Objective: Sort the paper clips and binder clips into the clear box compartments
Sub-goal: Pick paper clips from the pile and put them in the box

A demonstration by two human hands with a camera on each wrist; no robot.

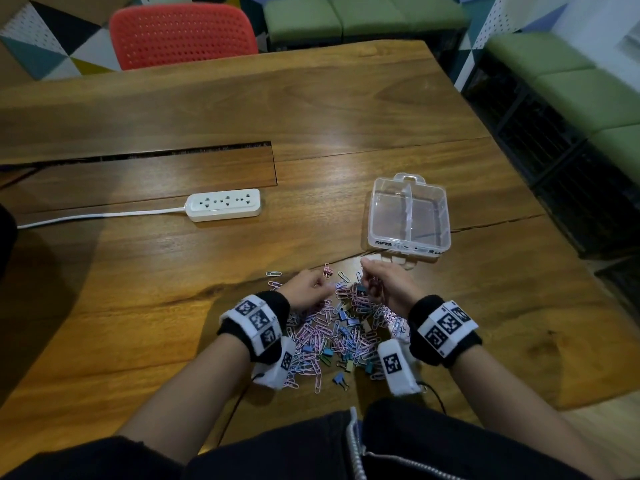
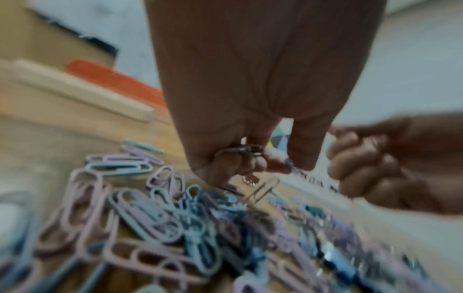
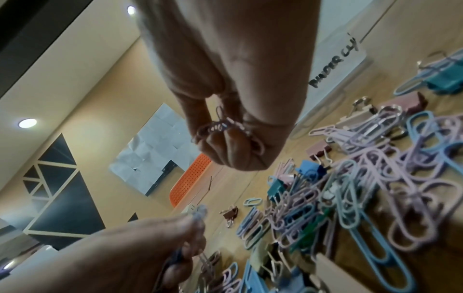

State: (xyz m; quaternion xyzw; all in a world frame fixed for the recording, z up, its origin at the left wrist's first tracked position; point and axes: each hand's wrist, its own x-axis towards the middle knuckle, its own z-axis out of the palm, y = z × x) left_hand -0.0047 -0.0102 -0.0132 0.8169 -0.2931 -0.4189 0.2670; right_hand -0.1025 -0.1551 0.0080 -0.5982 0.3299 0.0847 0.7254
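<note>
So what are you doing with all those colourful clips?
A person is sorting a heap of pastel paper clips and binder clips on the wooden table. The left hand pinches clips, and the right hand holds a bunch of paper clips. The clear plastic two-compartment box is still empty.

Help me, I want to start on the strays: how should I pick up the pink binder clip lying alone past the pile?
Pinch the pink binder clip by its wire handles, from above: they appear splayed off the table, and it lies apart from the pile.
</note>
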